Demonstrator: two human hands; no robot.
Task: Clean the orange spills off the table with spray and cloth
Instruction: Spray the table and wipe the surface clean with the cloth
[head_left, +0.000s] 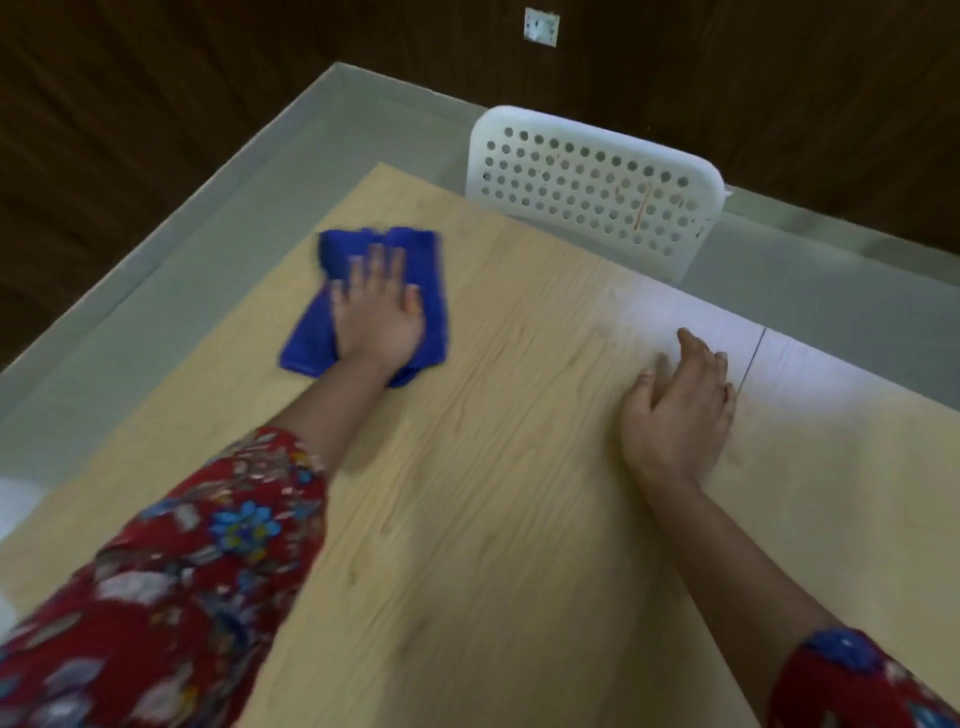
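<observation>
The picture was blurred by motion, so fine detail could not be read.

1. Left sleeve (171, 587): red cloth with a flower print covered the left arm down to the forearm, at the lower left of the view.

2. Left hand (379, 312): the palm lay flat on the cloth (311, 338), fingers spread apart and straight, pointing toward the far edge of the table. The hand pressed down on the cloth and did not clench it.

3. Cloth: blue, loosely folded, lying on the table (493, 493) near its far left corner. Its edges showed on both sides of the hand and beyond the fingertips.

4. Table: a light wood-grain top filled most of the view. A pale glare covered the far right part, where a thin dark seam crossed the surface. No orange marks could be made out on the top in this picture.

5. Chair (587, 182): a white plastic back with rows of round holes stood just beyond the far edge of the table. Faint orange streaks showed on it.

6. Right hand (675, 410): it rested on the bare table, well apart from the cloth, holding nothing. The fingers were loosely together and slightly curled, pointing toward the glare.

7. Right sleeve (857, 680): the same red print appeared at the lower right corner.
</observation>
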